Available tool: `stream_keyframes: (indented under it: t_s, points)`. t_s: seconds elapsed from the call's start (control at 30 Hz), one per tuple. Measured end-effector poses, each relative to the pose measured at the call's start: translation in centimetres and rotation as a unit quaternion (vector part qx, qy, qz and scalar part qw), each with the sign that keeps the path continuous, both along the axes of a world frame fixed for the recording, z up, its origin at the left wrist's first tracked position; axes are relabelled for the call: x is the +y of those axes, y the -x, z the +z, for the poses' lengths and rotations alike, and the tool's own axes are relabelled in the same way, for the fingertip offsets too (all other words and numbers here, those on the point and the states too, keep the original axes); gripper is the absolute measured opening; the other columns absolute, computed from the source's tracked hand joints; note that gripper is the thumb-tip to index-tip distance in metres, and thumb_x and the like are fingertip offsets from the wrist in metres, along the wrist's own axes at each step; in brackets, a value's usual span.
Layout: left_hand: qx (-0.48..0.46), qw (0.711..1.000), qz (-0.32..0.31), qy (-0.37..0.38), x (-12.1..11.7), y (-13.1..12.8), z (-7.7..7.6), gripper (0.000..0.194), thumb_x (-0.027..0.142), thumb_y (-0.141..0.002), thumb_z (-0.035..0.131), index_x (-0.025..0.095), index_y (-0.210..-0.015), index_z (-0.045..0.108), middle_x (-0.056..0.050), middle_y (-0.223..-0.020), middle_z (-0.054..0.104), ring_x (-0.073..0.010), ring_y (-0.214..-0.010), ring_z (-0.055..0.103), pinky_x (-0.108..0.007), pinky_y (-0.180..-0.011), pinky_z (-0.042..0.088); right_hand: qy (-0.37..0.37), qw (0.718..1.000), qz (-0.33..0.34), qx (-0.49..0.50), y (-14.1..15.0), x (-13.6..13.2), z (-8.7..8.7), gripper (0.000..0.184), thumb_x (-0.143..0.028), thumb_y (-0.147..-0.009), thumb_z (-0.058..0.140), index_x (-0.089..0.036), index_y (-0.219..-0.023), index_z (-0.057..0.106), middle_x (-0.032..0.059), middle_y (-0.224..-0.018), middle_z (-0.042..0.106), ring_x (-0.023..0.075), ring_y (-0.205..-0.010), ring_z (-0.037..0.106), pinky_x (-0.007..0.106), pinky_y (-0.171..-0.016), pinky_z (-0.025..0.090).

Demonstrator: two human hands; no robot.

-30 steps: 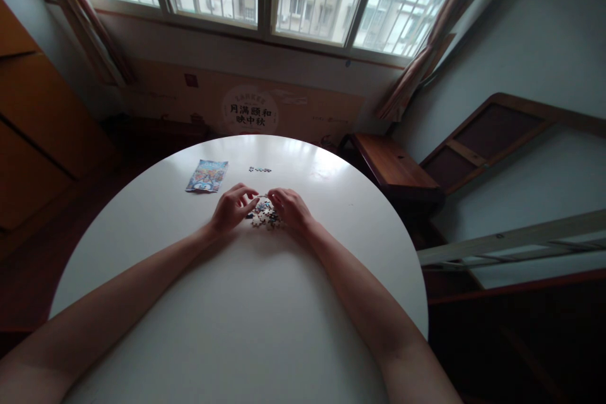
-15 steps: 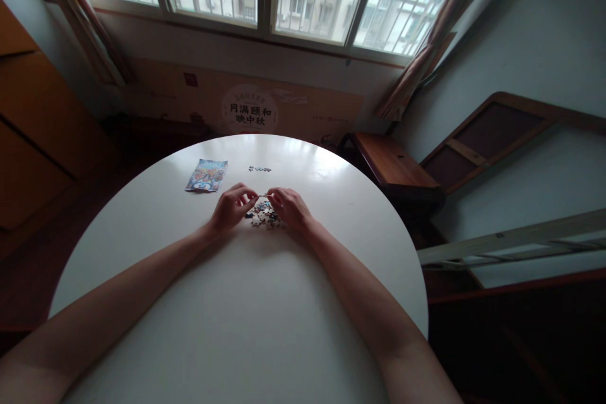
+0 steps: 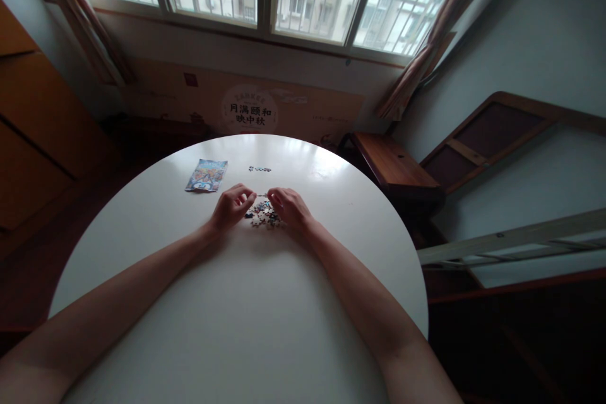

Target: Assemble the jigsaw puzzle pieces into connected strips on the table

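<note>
A heap of loose jigsaw puzzle pieces (image 3: 266,217) lies on the white round table (image 3: 227,328), between and just below my hands. My left hand (image 3: 233,205) is closed in a pinch at the heap's upper left. Opposite it, my right hand (image 3: 288,207) is also pinched, its fingertips partly hidden. Small puzzle pieces (image 3: 262,195) show edge-on between the two sets of fingertips, too small to make out singly. Beyond the hands, a short row of puzzle pieces (image 3: 260,169) rests flat on the table.
A blue picture packet (image 3: 207,175) lies on the table to the left of the row. Behind the table are a wall with a printed banner (image 3: 303,98) and a barred window (image 3: 312,0). A brown wooden side table (image 3: 398,163) stands at the right.
The left fingers have closed from a looser curl into a pinch by the small pieces, then shifted slightly left. My right hand has hardly moved. The heap and row look the same.
</note>
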State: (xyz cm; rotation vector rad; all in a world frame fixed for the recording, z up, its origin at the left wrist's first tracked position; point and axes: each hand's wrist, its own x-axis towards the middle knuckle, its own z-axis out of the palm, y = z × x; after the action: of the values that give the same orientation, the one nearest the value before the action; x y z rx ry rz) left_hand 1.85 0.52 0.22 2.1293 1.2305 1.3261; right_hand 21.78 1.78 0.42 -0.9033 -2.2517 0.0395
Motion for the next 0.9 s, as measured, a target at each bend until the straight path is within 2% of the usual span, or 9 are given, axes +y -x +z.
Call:
stream_keyframes:
  t_s: [0.37, 0.67, 0.9]
  points:
    - [0.011, 1.0, -0.01, 0.025, 0.28, 0.03, -0.38, 0.027, 0.038, -0.087, 0.052, 0.017, -0.073, 0.063, -0.001, -0.071, 0.059, -0.0105, -0.056, 0.054, -0.023, -0.054, 0.044, -0.01, 1.0, 0.01, -0.009, -0.09, 0.33, -0.59, 0.018, -0.027, -0.096, 0.041, -0.018, -0.094, 0.057, 0.0048, -0.081, 0.067, 0.0131, -0.069, 0.057, 0.025, -0.072, 0.039]
    - [0.014, 1.0, -0.014, 0.022, 0.37, 0.03, -0.36, 0.026, 0.037, -0.087, 0.053, 0.017, -0.073, 0.063, 0.0, -0.07, 0.058, -0.0106, -0.056, 0.054, -0.023, -0.055, 0.043, -0.001, 1.0, 0.003, -0.008, -0.02, 0.17, -0.32, 0.018, -0.027, -0.096, 0.042, -0.018, -0.093, 0.057, 0.0038, -0.078, 0.066, 0.0124, -0.067, 0.056, 0.024, -0.07, 0.038]
    - [0.014, 1.0, 0.014, 0.01, 0.54, 0.18, -0.57, 0.026, 0.039, -0.088, 0.053, 0.017, -0.077, 0.062, 0.0, -0.071, 0.058, -0.0097, -0.054, 0.056, -0.021, -0.052, 0.043, 0.013, 1.0, -0.015, -0.001, 0.01, -0.1, 0.12, 0.018, -0.03, -0.095, 0.045, -0.017, -0.097, 0.057, 0.0016, -0.071, 0.063, 0.0118, -0.062, 0.052, 0.024, -0.067, 0.037]
